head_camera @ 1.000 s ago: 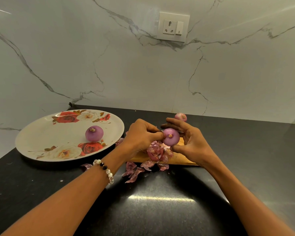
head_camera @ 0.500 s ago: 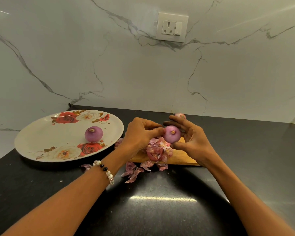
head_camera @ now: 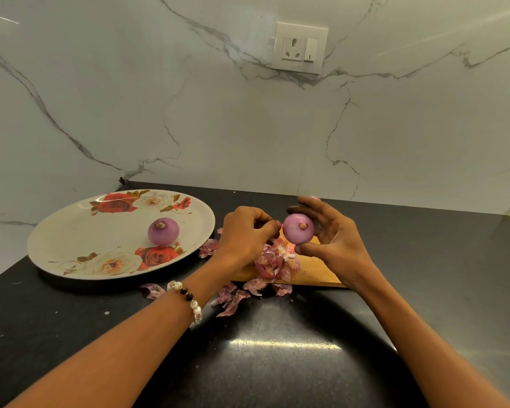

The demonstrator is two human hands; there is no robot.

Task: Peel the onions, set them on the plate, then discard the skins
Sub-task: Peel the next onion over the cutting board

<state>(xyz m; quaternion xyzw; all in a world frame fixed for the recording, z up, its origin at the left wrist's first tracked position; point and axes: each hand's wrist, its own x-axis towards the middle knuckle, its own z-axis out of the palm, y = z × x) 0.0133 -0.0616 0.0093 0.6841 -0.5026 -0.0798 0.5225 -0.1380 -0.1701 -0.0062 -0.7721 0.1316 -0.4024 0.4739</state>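
Note:
My right hand (head_camera: 331, 240) holds a peeled purple onion (head_camera: 298, 233) between thumb and fingers, root end towards me, above a wooden board (head_camera: 315, 273). Just left of that onion is my left hand (head_camera: 243, 234), fingers curled, fingertips close to it; I see nothing in them. A second peeled onion (head_camera: 163, 231) sits on the white rose-patterned plate (head_camera: 71, 234) at the left. A pile of pink skins (head_camera: 273, 262) lies on the board under my hands. Behind my right fingers a bit of a third onion (head_camera: 315, 198) peeks out.
Loose skin pieces (head_camera: 233, 295) lie on the black counter (head_camera: 277, 363) in front of the board, and one piece (head_camera: 152, 290) lies near the plate's edge. A marble wall with a socket (head_camera: 299, 48) closes off the back.
My right hand has raised the onion slightly and turned it. The left thumb, which touched the onion before, has come off it.

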